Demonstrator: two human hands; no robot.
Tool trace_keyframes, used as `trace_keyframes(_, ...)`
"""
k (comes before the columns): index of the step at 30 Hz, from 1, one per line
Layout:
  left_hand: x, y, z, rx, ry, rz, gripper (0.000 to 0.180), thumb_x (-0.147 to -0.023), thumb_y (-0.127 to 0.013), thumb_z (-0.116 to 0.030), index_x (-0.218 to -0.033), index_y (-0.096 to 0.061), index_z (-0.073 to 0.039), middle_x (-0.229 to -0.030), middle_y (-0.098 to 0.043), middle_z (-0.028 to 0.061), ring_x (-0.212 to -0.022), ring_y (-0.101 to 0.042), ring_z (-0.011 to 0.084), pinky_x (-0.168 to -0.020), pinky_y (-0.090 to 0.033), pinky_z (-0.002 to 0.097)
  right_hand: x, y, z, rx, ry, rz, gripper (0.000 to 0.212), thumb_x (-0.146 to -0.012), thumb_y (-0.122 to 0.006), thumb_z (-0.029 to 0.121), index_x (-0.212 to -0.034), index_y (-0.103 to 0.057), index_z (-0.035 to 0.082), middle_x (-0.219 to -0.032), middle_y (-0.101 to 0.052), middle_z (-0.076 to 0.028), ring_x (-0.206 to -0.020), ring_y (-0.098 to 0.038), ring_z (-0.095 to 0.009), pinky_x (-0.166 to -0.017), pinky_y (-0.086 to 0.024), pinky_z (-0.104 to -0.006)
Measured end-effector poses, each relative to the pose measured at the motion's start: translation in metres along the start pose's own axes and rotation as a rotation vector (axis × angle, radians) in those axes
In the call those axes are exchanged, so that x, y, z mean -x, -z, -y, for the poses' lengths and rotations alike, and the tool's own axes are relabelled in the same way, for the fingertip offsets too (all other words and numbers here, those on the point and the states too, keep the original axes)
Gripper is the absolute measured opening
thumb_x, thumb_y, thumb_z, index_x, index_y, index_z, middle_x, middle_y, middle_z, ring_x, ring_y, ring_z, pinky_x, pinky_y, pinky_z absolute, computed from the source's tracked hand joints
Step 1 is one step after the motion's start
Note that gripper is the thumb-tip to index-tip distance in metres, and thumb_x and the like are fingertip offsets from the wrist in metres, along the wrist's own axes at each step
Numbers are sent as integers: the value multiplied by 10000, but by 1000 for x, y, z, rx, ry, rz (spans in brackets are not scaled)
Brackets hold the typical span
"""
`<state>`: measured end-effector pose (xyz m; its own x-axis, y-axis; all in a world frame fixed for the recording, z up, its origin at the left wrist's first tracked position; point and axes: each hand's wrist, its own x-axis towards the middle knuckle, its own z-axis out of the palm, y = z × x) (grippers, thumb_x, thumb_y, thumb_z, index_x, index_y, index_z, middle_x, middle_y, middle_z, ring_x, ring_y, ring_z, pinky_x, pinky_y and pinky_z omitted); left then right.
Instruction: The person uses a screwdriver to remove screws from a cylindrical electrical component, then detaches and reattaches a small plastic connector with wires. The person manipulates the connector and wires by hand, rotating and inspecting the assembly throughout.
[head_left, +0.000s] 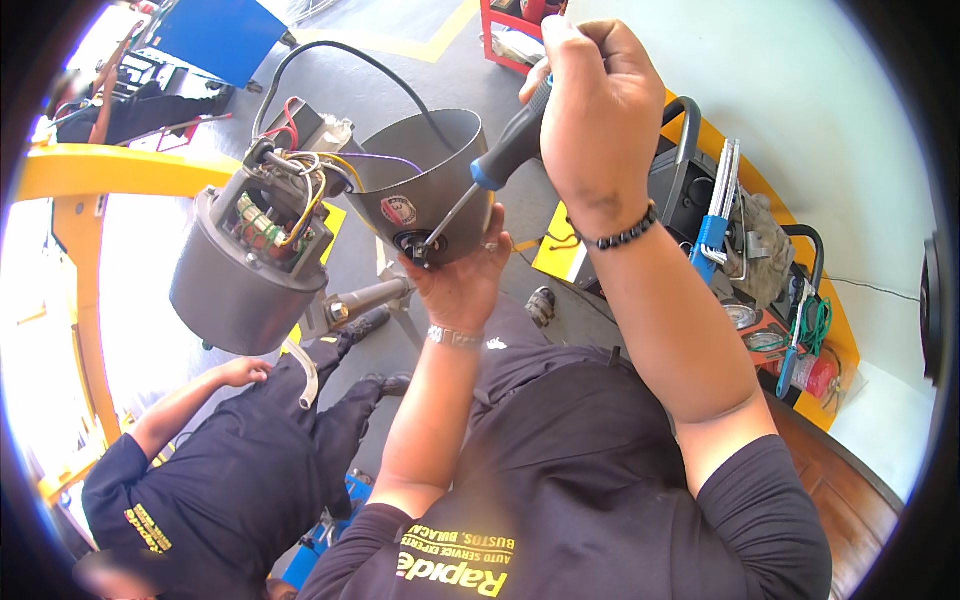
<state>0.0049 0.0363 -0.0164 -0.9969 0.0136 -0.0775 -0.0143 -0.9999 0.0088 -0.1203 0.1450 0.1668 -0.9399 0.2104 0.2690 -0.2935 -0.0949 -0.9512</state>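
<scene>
Grey cylindrical metal cover [425, 180]: raised beside the grey motor housing with exposed coloured wiring [250, 260], cupped from below by left hand [465, 275]. Black-and-blue-handled screwdriver [500, 160]: gripped by right hand [595, 110], tip at cover's lower face.

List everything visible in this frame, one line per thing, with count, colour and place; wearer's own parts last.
motor housing: one, grey, left of centre, top open with coloured wires showing
round cover: one, grey, centre, held up beside the housing
screwdriver: one, black and blue handle, tip at the cover's lower side
black cable: one, arcs from the housing over the cover's rim
yellow frame: one, far left
toolbox: one, yellow and black, right, holds tools
co-worker: one, dark uniform, lower left
left hand: one, wristwatch, supports the cover from below
right hand: one, black bead bracelet, grips the screwdriver handle
</scene>
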Motion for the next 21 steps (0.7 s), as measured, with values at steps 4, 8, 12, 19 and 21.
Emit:
trace_keyframes(4, 3, -1, -7, -71, -29, -22, 948, -717, -853, -566, -1498, -443, -218, -1511, -476, 112, -1399, -401, 426, -1047, -454, 565, 11, 8, 28, 435, 350, 211, 220, -926, -624, 217, -851, -595, 12, -629, -607, -124, -538, -591, -253, -587, -499, -351)
trace_keyframes(8, 7, 5, -19, -129, -45, -56, 947, -728, -848, -559, -1508, -427, -223, -1528, -462, 104, -1399, -413, 401, -1065, -441, 589, 17, 22, 59, 860, 426, 454, 320, -901, -681, 312, -885, -616, 0, -612, -562, -117, -494, -512, -214, -536, -442, -349)
trace_keyframes(12, 6, 12, -23, -171, -61, -39, 954, -742, -822, -585, -1515, -409, -209, -1530, -458, 109, -1384, -446, 363, -1077, -439, 596, 18, 33, 77, 886, 180, 582, 399, -930, -680, 361, -806, -636, -16, -531, -498, -128, -480, -483, -223, -511, -410, -358)
trace_keyframes(19, 9, 17, -23, -202, 10, 39, 959, -747, -818, -577, -1519, -402, -189, -1537, -454, 111, -1395, -441, 353, -1112, -389, 618, 18, 36, 85, 738, 185, 680, 345, -952, -683, 333, -878, -640, -2, -597, -519, -92, -532, -521, -186, -535, -429, -309)
trace_keyframes(21, 11, 18, -25, -179, 10, 57, 934, -756, -829, -535, -1517, -413, -188, -1546, -450, 111, -1411, -425, 348, -1120, -366, 640, 17, 43, 74, 629, 490, 757, 295, -947, -694, 297, -928, -639, 8, -661, -559, -86, -570, -548, -180, -564, -451, -302)
